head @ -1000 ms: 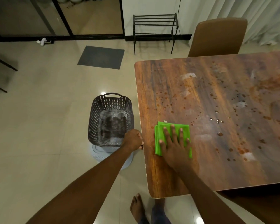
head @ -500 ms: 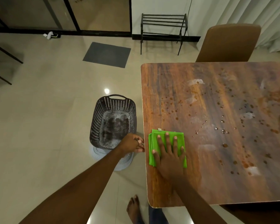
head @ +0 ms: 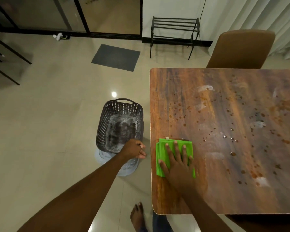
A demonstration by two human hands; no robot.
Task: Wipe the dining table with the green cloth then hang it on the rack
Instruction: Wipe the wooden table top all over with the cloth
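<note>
The folded green cloth [head: 162, 149] lies on the wooden dining table [head: 224, 166], close to its left edge. My right hand [head: 177, 163] presses flat on the cloth with fingers spread, covering most of it. Brown spots, water drops and white smears are scattered over the tabletop to the right of the cloth. My left hand [head: 135, 149] hovers just off the table's left edge, fingers loosely curled, holding nothing. The black metal rack [head: 174, 29] stands against the far wall, beyond the table.
A dark perforated basket [head: 105, 118] sits on a pale round base [head: 127, 169] on the floor, left of the table by my left hand. A brown chair [head: 241, 49] stands at the table's far side. A grey mat [head: 115, 57] lies before the glass door. My bare foot [head: 138, 216] is below.
My right hand has slid the cloth left, nearer the table's left edge. My left hand has come off the table edge and now sits slightly apart from it.
</note>
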